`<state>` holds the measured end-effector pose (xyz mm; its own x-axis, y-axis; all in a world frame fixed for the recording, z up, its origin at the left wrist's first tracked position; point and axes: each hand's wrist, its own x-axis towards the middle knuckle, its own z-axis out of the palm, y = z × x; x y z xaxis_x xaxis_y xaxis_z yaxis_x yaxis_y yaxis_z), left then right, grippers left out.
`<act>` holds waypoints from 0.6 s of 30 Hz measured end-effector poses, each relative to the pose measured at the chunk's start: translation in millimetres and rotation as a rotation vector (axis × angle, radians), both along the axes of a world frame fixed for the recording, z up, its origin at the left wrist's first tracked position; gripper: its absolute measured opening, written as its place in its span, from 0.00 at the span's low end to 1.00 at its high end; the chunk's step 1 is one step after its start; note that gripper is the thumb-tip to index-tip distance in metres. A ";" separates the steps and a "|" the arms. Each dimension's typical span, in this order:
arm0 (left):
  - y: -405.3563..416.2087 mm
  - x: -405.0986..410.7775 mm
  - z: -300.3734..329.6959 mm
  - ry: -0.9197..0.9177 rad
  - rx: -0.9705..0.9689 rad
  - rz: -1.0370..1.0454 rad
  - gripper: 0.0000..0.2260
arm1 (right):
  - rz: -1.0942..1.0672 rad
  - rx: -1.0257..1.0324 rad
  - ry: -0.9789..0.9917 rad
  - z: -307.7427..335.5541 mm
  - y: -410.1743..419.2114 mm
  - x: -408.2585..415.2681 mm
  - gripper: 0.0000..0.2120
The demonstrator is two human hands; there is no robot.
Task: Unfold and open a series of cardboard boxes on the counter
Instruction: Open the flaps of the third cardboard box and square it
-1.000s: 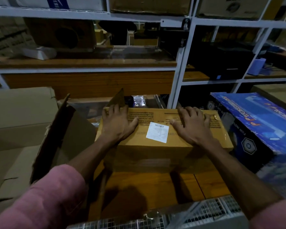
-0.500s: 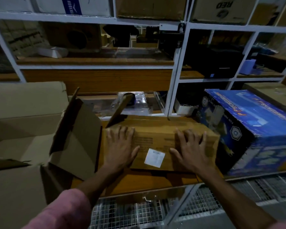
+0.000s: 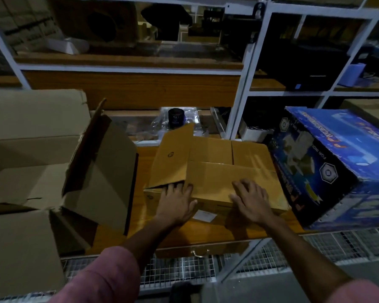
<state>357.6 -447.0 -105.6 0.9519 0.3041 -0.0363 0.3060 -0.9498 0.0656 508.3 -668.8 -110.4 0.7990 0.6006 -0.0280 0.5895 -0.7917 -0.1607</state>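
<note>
A small brown cardboard box (image 3: 214, 167) lies on the wooden counter (image 3: 184, 232) in the middle. Its left top flap (image 3: 173, 158) stands lifted and its near flap lies down. My left hand (image 3: 177, 202) rests at the box's near left corner with its fingertips under the raised flap. My right hand (image 3: 249, 200) presses flat on the near flap, fingers spread. A white label (image 3: 205, 215) shows on the box's front face between my hands.
A large open brown carton (image 3: 42, 167) with raised flaps fills the left side. A blue printed box (image 3: 337, 162) lies tilted on the right. Behind stand white metal shelves (image 3: 241, 84), a dark jar (image 3: 176, 118) and plastic wrapping. Wire mesh (image 3: 184, 267) runs below the counter edge.
The box has tipped so its flapped top now faces up and the label faces me. The left flap has lifted. Both hands slid to the near edge.
</note>
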 end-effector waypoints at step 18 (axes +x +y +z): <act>-9.3 35.1 -15.3 -0.045 0.083 0.048 0.23 | -0.031 -0.015 -0.114 -7.7 71.9 34.6 0.27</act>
